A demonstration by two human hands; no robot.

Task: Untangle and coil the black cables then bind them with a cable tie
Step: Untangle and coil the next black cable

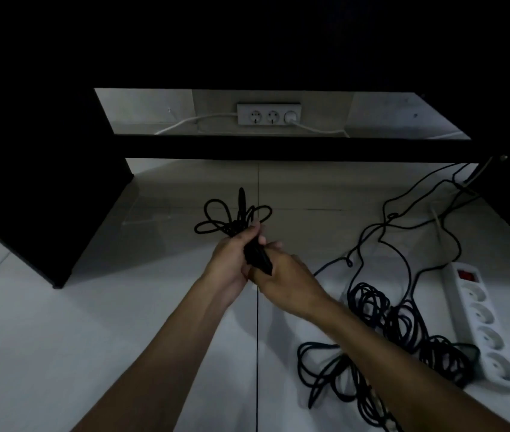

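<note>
A small bundle of black cable (235, 218) is held at frame centre, above a pale tiled floor (60, 338). The left hand (231, 260) is wrapped around the bundle's gathered middle, fingers curled over it. The right hand (281, 275) is pressed against the left from the right side and is closed on the same bundle's lower end, where a dark plug-like tip (261, 260) is seen poking out between the two hands. Loops of the bundle are fanned out above the hands, with one stiff end sticking upward.

More black cables (403, 335) are piled in loose coils on the floor at lower right, partly hidden by the right forearm, with long strands trailing toward the upper right. A white power strip (478, 319) with a red switch is laid just beside the pile at right. A wall socket panel (268, 113) with a white cord plugged in is seen at upper centre, behind dark furniture (45, 182). No cable tie can be made out.
</note>
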